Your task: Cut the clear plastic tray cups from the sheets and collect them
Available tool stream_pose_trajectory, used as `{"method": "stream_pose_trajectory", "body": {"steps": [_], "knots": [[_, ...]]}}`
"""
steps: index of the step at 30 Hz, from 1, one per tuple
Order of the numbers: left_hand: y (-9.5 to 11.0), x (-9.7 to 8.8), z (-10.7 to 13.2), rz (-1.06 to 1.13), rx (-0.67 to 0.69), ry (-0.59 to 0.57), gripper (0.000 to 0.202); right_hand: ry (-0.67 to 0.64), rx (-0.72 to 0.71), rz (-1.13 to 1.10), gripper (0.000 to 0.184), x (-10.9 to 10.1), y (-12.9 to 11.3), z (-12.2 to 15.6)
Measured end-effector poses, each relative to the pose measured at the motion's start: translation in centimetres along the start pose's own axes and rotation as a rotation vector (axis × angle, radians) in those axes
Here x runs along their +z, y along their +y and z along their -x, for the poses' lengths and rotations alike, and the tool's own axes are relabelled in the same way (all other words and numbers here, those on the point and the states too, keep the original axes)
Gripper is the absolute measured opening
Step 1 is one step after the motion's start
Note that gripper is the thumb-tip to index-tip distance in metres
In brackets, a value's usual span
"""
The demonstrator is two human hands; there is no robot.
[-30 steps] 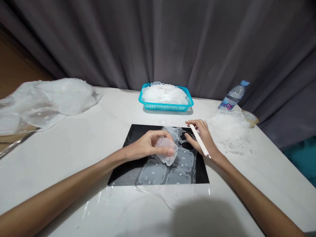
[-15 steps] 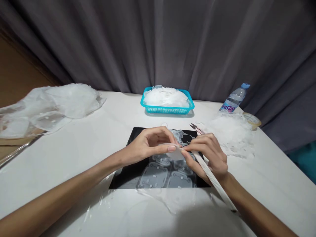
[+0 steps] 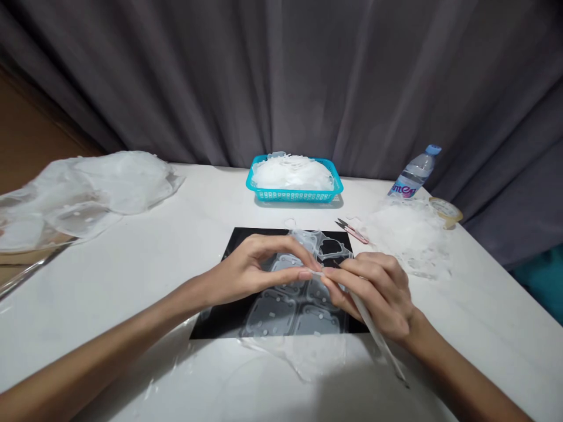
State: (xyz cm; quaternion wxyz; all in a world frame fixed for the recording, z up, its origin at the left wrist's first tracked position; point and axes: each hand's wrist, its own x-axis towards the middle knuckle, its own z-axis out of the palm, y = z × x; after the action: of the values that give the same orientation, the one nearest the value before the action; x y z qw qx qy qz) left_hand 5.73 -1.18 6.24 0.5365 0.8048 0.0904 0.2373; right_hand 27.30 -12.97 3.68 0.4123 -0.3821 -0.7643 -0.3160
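Observation:
Over a black mat, my left hand pinches a small thin translucent piece between thumb and fingertips, now nearly edge-on to me. My right hand is closed, its thumb and index finger meeting the piece's right edge. A long slim white tool lies in that hand and slants down toward my right forearm; its dark tip shows near the fingers, though its kind is unclear. Beneath my hands, a clear molded sheet with rounded outlined shapes covers part of the mat. Cut-out openings show at its upper right.
A blue basket heaped with white pieces stands at the back. Pink-handled thread snips lie beside a pile of translucent scraps. Further right are a water bottle and a tape roll. Plastic bags sit left.
The translucent piece has tilted from showing its flat face to nearly edge-on. My right hand has dropped slightly, turning the slim tool with it and uncovering the snips.

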Motion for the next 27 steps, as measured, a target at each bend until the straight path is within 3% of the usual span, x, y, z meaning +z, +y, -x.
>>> {"method": "stream_pose_trajectory", "body": {"steps": [8,17,20,23,26,27], "knots": [[-0.4,-0.4,-0.1,0.072,-0.039,-0.032,0.01,-0.013,-0.041,-0.013,0.011,-0.2,0.5,-0.1],[-1.5,-0.6,-0.3,0.119,-0.126,-0.078,0.006,-0.042,0.04,-0.142,0.015,0.9,0.8,0.2],[-3.2,-1.3,-0.1,-0.107,-0.152,-0.105,0.023,0.031,0.227,-0.104,0.012,0.7,2.8,0.5],[-5.7,-2.4,0.6,-0.496,-0.187,-0.161,0.066,0.184,0.565,0.055,0.004,-0.5,7.1,1.5],[-7.4,-3.0,1.5,-0.722,-0.201,-0.22,0.081,0.171,0.841,0.215,0.022,-1.9,12.0,3.8],[-7.7,-2.9,1.8,-0.779,-0.197,-0.223,0.081,0.098,0.88,0.27,0.025,-2.4,13.4,4.8]]}}
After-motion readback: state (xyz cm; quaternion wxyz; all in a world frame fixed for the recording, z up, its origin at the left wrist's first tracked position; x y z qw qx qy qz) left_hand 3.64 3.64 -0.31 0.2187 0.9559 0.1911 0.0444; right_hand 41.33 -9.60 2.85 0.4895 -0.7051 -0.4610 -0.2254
